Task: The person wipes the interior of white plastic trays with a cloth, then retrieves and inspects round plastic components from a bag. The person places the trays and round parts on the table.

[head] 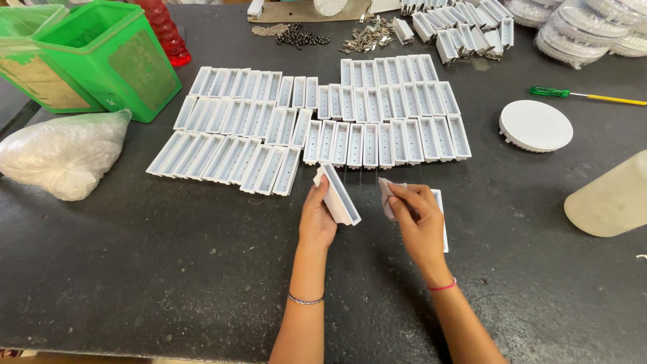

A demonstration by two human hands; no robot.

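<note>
Item: white tray, long and narrow, one of many alike. Location: raised off the dark table, just in front of the near row of trays, tilted on edge with its open side turned toward the right hand. Holder: left hand, fingers closed round the tray's near end, thumb on its rim. Right hand: pinching a small pale cloth, resting over a second tray that lies flat on the table. Cloth and raised tray are near, not touching. Handling note: the step appears to be wiping; best done with the tray held firm at one end, cloth drawn along the full channel, corners included. Nearby: green bin, plastic bag, round white disc, screwdriver.
</note>
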